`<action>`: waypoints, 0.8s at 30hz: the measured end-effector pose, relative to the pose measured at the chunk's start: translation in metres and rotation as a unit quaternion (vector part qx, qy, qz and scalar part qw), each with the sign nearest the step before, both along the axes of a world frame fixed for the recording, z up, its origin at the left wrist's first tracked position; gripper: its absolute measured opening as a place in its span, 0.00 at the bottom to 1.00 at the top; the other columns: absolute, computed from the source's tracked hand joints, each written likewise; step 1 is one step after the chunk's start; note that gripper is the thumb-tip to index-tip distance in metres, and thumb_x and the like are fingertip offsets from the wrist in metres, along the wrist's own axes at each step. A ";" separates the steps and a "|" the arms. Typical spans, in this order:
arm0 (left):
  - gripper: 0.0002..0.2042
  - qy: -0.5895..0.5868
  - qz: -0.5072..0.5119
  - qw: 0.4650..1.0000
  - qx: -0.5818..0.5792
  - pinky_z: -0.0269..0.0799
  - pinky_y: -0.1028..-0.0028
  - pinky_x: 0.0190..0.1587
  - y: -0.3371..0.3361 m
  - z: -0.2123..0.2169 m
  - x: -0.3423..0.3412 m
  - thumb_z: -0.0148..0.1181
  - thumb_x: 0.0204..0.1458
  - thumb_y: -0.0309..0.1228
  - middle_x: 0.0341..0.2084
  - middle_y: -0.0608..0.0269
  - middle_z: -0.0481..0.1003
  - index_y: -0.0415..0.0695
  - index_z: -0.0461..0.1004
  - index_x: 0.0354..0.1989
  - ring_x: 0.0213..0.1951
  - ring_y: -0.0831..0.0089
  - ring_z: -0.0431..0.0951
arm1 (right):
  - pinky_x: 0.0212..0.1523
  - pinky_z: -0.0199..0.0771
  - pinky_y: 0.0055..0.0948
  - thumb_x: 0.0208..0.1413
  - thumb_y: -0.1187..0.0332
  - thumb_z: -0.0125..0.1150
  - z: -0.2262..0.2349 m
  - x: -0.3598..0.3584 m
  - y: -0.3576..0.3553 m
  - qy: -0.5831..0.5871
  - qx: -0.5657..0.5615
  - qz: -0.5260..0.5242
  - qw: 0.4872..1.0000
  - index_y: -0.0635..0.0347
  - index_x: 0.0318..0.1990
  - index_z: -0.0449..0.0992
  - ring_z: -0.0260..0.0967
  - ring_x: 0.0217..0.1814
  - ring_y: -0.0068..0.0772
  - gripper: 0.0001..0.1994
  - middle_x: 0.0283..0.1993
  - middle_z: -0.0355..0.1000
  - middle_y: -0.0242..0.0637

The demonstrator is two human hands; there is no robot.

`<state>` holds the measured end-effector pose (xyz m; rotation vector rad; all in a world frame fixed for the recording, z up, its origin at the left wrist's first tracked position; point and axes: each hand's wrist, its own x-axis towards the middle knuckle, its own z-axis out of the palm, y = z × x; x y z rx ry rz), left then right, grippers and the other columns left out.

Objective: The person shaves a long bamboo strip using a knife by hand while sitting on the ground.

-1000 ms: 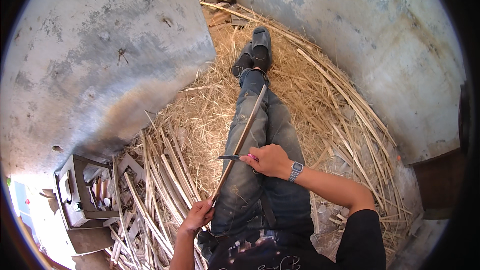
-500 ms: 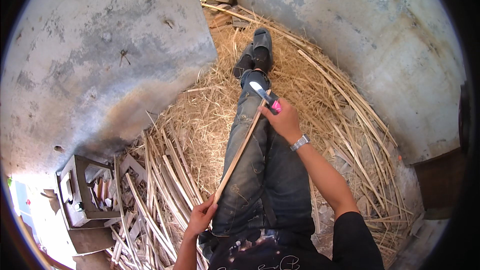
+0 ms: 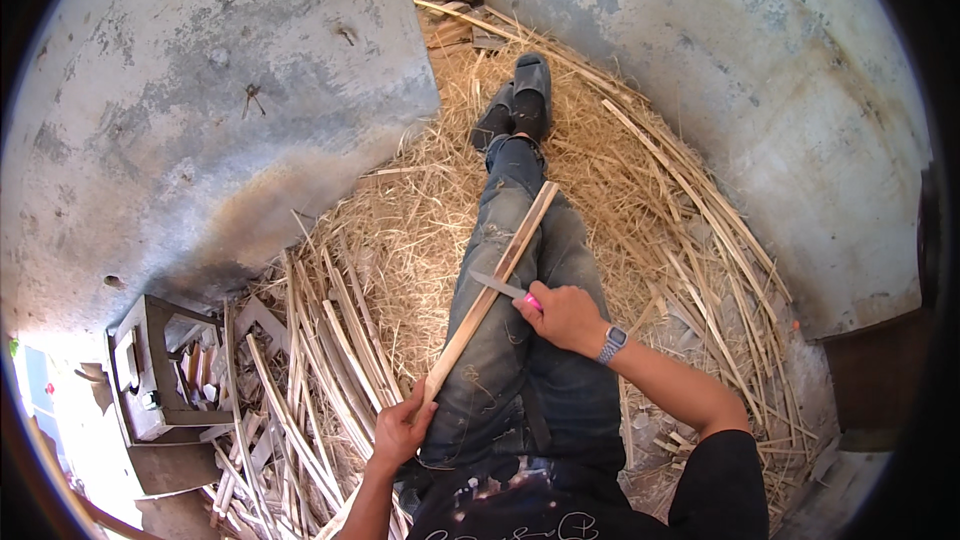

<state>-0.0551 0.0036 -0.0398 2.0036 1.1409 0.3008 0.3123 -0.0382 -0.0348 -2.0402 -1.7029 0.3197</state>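
So we've got one long strip (image 3: pixel 462 335) on the go here, lying slantwise over our jeans (image 3: pixel 575 400), near end on the left and far end over toward the right. Our left hand (image 3: pixel 402 427) has its fingers closed round the near end, and our right hand (image 3: pixel 568 318) has its fingers wrapped round the pink handle of a knife (image 3: pixel 500 287). The blade crosses the strip around the middle; we can't tell if it's biting in or just hovering.

Progress-wise, we'd call it partway, going by the face: the near half looks pale and clean, while the far half has a darker brown band down it, so that's probably the bit left. Can't see the underside, so no idea there.

The strip itself looks straight, flat and slim, square-ish at the far end, pale yellow like wood or bamboo. Fluffy shavings (image 3: pixel 400 270) cover the floor beyond, there's a heap of loose sticks (image 3: pixel 290 410) on the left, and more long lengths (image 3: pixel 690 190) lie along the right wall (image 3: pixel 740 70).
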 end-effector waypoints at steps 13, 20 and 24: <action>0.25 0.007 -0.016 0.998 0.068 0.75 0.63 0.29 0.000 -0.010 -0.013 0.71 0.59 0.32 0.20 0.48 0.77 0.40 0.77 0.65 0.22 0.57 0.82 | 0.25 0.74 0.57 0.69 0.43 0.53 -0.009 0.071 0.032 -0.066 0.032 -0.148 0.986 0.58 0.30 0.76 0.75 0.23 0.61 0.27 0.20 0.74 0.52; 0.23 -0.033 -0.005 0.999 0.025 0.76 0.67 0.30 0.004 -0.021 -0.015 0.69 0.61 0.31 0.21 0.44 0.78 0.36 0.76 0.64 0.24 0.68 0.83 | 0.24 0.74 0.54 0.69 0.43 0.54 -0.016 0.050 0.027 -0.083 0.011 -0.030 0.996 0.56 0.30 0.76 0.76 0.23 0.59 0.25 0.20 0.75 0.50; 0.24 -0.038 -0.007 0.999 0.021 0.77 0.69 0.33 0.004 -0.024 -0.016 0.68 0.63 0.32 0.22 0.45 0.80 0.35 0.75 0.65 0.27 0.78 0.82 | 0.24 0.75 0.55 0.69 0.43 0.54 -0.011 0.078 0.042 -0.061 0.046 -0.113 0.991 0.56 0.30 0.77 0.76 0.22 0.59 0.26 0.19 0.74 0.50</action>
